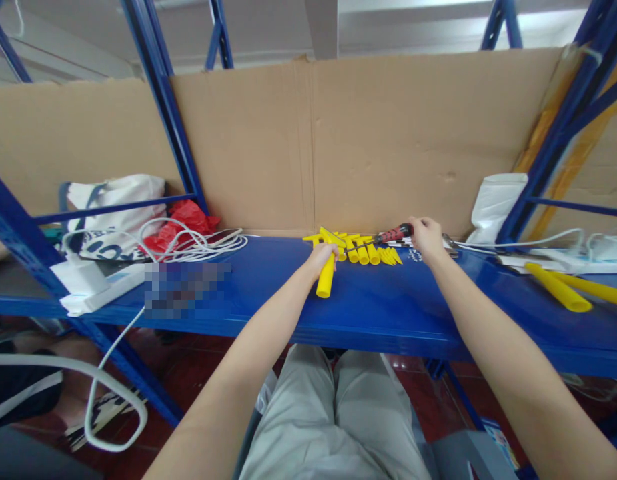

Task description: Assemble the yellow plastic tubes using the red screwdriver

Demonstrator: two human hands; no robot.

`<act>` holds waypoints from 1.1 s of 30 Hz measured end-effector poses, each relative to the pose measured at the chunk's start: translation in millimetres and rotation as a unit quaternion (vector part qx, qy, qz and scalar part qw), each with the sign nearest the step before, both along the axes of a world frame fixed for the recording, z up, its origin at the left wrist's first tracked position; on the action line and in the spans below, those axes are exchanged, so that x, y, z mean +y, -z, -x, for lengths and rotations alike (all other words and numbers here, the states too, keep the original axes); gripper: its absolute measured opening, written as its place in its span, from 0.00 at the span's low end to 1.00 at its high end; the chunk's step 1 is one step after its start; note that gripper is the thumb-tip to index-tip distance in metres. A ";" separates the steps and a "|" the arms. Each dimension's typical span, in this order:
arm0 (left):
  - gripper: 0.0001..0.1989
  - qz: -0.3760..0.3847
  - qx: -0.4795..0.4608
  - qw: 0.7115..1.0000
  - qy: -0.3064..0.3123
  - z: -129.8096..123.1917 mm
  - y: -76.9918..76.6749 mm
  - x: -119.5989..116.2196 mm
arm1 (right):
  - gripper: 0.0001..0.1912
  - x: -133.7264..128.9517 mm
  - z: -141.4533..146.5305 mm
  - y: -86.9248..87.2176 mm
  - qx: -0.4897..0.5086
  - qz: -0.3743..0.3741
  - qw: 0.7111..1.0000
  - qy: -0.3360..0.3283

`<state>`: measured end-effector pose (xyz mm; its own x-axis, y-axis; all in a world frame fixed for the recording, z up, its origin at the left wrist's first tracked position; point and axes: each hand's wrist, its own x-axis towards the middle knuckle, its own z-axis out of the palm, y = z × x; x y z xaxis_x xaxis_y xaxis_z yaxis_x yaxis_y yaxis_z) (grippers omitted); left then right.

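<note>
My left hand (322, 259) is closed around a yellow tube (325, 283), whose round end points toward me. In my right hand (427, 237) is a screwdriver (394, 233), held by the end of its red and black handle. Its thin shaft reaches left, toward my left hand; where the tip ends is hard to make out. Just behind and right of my left hand, several yellow tubes (363, 253) lie side by side. Beside them is a cluster of small pointed yellow pieces (389, 256).
Two larger yellow tubes (561, 288) lie right on the blue shelf (268, 273). Cardboard (388, 140) stands behind. Left are a power strip (105, 290), coiled white cable (208, 247), red plastic bag (188, 223) and cloth bag (125, 207). A person's leg (63, 393) shows lower left.
</note>
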<state>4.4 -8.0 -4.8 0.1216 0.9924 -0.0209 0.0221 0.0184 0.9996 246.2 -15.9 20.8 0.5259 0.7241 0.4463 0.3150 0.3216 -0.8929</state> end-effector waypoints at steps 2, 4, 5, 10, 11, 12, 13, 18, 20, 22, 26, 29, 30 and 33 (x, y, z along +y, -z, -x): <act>0.07 -0.002 0.009 1.000 -0.005 -0.2 -0.7 -1.7 | 0.14 -3.2 2.4 -1.3 0.017 0.011 1.000 -0.011; 0.07 -0.007 0.023 1.000 -0.014 -0.1 -1.5 -3.5 | 0.14 -6.9 5.7 -2.9 0.037 0.018 0.999 -0.032; 0.07 -0.011 0.029 0.999 -0.019 0.0 -1.9 -4.3 | 0.14 -9.0 7.6 -3.9 0.048 0.020 0.998 -0.042; 0.06 -0.008 0.037 0.999 -0.014 -0.3 -3.0 -5.3 | 0.11 -19.0 17.3 -9.7 0.098 0.037 0.993 -0.057; 0.06 -0.005 0.035 0.999 -0.008 -0.5 -3.0 -5.0 | 0.11 -20.3 18.5 -10.5 0.104 0.039 0.992 -0.058; 0.07 -0.002 0.034 0.999 -0.004 -0.8 -3.0 -4.5 | 0.11 -21.3 19.4 -11.1 0.109 0.041 0.991 -0.059; 0.07 0.000 0.033 0.999 0.000 -0.9 -2.9 -4.0 | 0.11 -21.9 19.8 -11.4 0.111 0.042 0.991 -0.060; 0.10 -0.009 0.035 0.999 0.017 -0.7 -2.0 -2.4 | 0.11 -22.4 19.6 -11.2 0.110 0.044 0.991 -0.061; 0.09 -0.018 0.032 0.999 0.021 -0.7 -1.5 -2.8 | 0.11 -22.4 19.4 -11.1 0.111 0.043 0.991 -0.061; 0.07 -0.023 0.033 0.999 0.023 -0.8 -1.3 -3.3 | 0.11 -22.5 19.4 -11.1 0.113 0.042 0.991 -0.062; 0.07 -0.024 0.042 0.999 0.025 -0.8 -1.3 -3.9 | 0.12 -21.9 18.8 -10.9 0.113 0.038 0.991 -0.065; 0.06 -0.022 0.049 0.998 0.021 -0.5 -1.3 -3.2 | 0.11 -20.0 17.2 -10.0 0.113 0.040 0.991 -0.061; 0.06 -0.022 0.050 0.998 0.020 -0.5 -1.2 -3.0 | 0.11 -19.3 16.6 -9.6 0.113 0.040 0.991 -0.061; 0.06 -0.024 0.054 0.998 0.018 -0.6 -1.4 -3.2 | 0.12 -18.0 15.2 -9.0 0.111 0.032 0.991 -0.065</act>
